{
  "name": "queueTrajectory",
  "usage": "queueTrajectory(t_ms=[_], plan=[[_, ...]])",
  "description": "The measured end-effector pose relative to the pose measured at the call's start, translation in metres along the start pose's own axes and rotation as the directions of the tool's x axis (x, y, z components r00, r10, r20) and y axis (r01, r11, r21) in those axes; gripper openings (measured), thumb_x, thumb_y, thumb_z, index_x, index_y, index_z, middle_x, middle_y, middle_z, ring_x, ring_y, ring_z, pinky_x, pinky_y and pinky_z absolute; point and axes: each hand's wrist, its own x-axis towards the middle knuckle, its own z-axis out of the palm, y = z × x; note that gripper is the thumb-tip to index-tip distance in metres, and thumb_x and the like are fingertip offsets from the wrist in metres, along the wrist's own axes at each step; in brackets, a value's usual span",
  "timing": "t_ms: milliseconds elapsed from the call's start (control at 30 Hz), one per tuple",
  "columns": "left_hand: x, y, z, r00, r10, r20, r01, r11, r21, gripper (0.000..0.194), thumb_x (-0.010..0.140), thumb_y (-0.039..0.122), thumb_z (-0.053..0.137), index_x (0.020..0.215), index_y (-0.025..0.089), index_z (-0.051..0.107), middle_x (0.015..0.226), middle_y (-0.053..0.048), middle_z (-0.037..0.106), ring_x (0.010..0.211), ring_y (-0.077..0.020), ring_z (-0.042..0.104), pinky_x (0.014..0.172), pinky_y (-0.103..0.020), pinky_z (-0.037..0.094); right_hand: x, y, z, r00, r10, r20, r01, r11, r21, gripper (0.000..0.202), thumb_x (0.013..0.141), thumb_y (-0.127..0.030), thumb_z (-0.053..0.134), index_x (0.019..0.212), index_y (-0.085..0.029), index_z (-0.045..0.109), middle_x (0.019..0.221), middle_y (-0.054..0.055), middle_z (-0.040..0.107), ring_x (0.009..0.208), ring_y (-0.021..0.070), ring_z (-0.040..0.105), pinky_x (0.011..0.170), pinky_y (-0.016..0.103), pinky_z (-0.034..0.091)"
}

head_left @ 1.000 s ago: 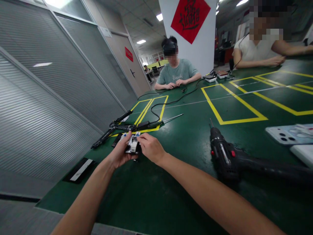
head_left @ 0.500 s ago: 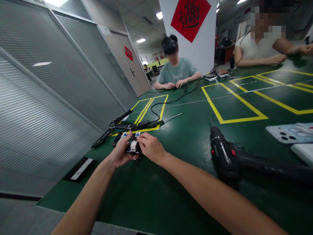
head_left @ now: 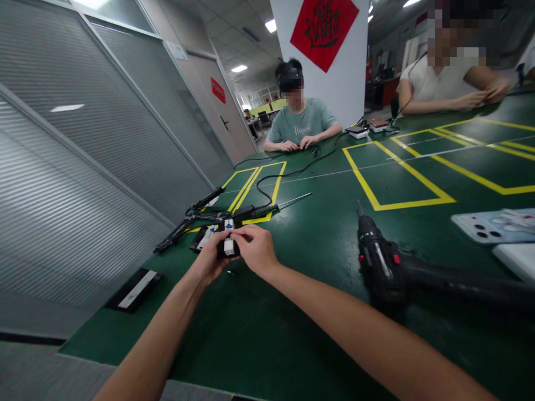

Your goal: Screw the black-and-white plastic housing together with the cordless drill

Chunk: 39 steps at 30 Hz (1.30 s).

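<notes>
My left hand [head_left: 210,260] is closed round a small black device [head_left: 224,254] with white blocks and a blue-marked white part on top. From the right, my right hand [head_left: 257,249] pinches at the device's upper side; its fingertips are pressed together, and what they hold is too small to make out. Just left of the device, a second black piece with white and blue parts [head_left: 206,238] lies behind my left fingers. Beyond my hands rests a black jointed arm or stand [head_left: 203,214] with a cable and a thin metal rod [head_left: 296,200].
A black power drill [head_left: 382,262] lies at the right, near a phone [head_left: 489,226] and a white object [head_left: 516,259]. A black plate with a white strip [head_left: 134,290] lies at the left table edge. Two people sit across the green table [head_left: 326,245].
The held device has turned, showing its white blocks more upright in line. My right fingertips have shifted slightly left and down on it. The person at the right has brought both hands together.
</notes>
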Motion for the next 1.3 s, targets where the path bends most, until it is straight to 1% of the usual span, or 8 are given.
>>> queueTrajectory(t_ms=[133,300,533,733,900,1000,1100,1300], plan=[[-0.002,0.002,0.013,0.998,0.057,0.021,-0.056,0.997,-0.046,0.018,0.075,0.023,0.063,0.091,0.014,0.062,0.074,0.0,0.068,0.06,-0.0133,0.062,0.056,-0.022,0.054,0.015,-0.007,-0.006,0.975,0.222,0.023,-0.223,0.968,0.119,0.017,0.092,-0.027,0.059,0.102,-0.013,0.062,0.099,0.005,0.066,0.084,0.0192,0.065,0.073,0.037,0.056],[-0.002,0.006,0.034,0.991,0.116,0.07,-0.109,0.989,-0.095,0.019,0.075,0.023,0.062,0.09,0.012,0.063,0.074,-0.001,0.068,0.063,-0.0135,0.063,0.061,-0.022,0.054,0.026,-0.029,-0.035,0.911,0.405,0.079,-0.413,0.887,0.206,0.017,0.091,-0.027,0.061,0.1,-0.013,0.063,0.099,0.005,0.066,0.082,0.0188,0.065,0.071,0.036,0.056],[-0.002,-0.001,0.092,0.957,0.203,0.209,-0.169,0.971,-0.168,0.034,0.076,0.034,0.062,0.104,0.013,0.059,0.089,-0.004,0.069,0.079,-0.0174,0.065,0.07,-0.026,0.052,0.013,-0.065,-0.098,0.871,0.492,0.005,-0.478,0.844,0.241,0.014,0.091,-0.024,0.061,0.1,-0.013,0.063,0.1,0.005,0.066,0.085,0.0192,0.065,0.073,0.037,0.056],[-0.023,-0.028,0.135,0.904,0.146,0.402,-0.049,0.969,-0.242,0.045,0.071,0.029,0.069,0.112,0.016,0.055,0.099,-0.006,0.067,0.087,-0.0198,0.063,0.077,-0.028,0.049,-0.026,-0.079,-0.155,0.858,0.511,-0.05,-0.501,0.855,0.138,0.008,0.089,-0.02,0.063,0.09,-0.012,0.065,0.091,0.003,0.068,0.082,0.0183,0.066,0.075,0.038,0.055],[-0.044,-0.052,0.143,0.862,0.065,0.502,0.041,0.979,-0.198,0.047,0.072,0.026,0.069,0.116,0.02,0.051,0.102,-0.005,0.063,0.087,-0.0189,0.06,0.075,-0.03,0.049,-0.062,-0.084,-0.179,0.863,0.5,-0.076,-0.496,0.866,0.06,0.002,0.084,-0.013,0.068,0.082,-0.012,0.067,0.084,0.002,0.069,0.082,0.0186,0.066,0.08,0.04,0.053],[-0.054,-0.054,0.141,0.824,0.05,0.565,0.043,0.988,-0.15,0.047,0.076,0.026,0.066,0.119,0.02,0.049,0.104,-0.005,0.061,0.089,-0.0196,0.059,0.076,-0.031,0.048,-0.08,-0.09,-0.185,0.904,0.423,-0.065,-0.42,0.906,0.049,0.005,0.077,-0.009,0.072,0.08,-0.013,0.072,0.088,0.003,0.07,0.087,0.0187,0.065,0.085,0.039,0.051],[-0.061,-0.054,0.14,0.799,-0.003,0.602,0.08,0.992,-0.101,0.049,0.076,0.028,0.067,0.121,0.019,0.048,0.103,-0.005,0.06,0.089,-0.0193,0.058,0.077,-0.031,0.046,-0.094,-0.095,-0.19,0.924,0.377,-0.065,-0.375,0.926,0.053,0.008,0.078,-0.014,0.071,0.084,-0.016,0.075,0.095,0.005,0.07,0.09,0.0179,0.065,0.085,0.033,0.051],[-0.065,-0.059,0.145,0.802,-0.012,0.597,0.052,0.997,-0.051,0.048,0.076,0.031,0.067,0.119,0.019,0.049,0.102,-0.005,0.059,0.088,-0.0184,0.057,0.076,-0.029,0.045,-0.091,-0.1,-0.199,0.882,0.469,-0.03,-0.47,0.883,-0.006,0.012,0.073,-0.012,0.071,0.082,-0.017,0.077,0.084,0.004,0.074,0.08,0.019,0.067,0.075,0.032,0.053]])
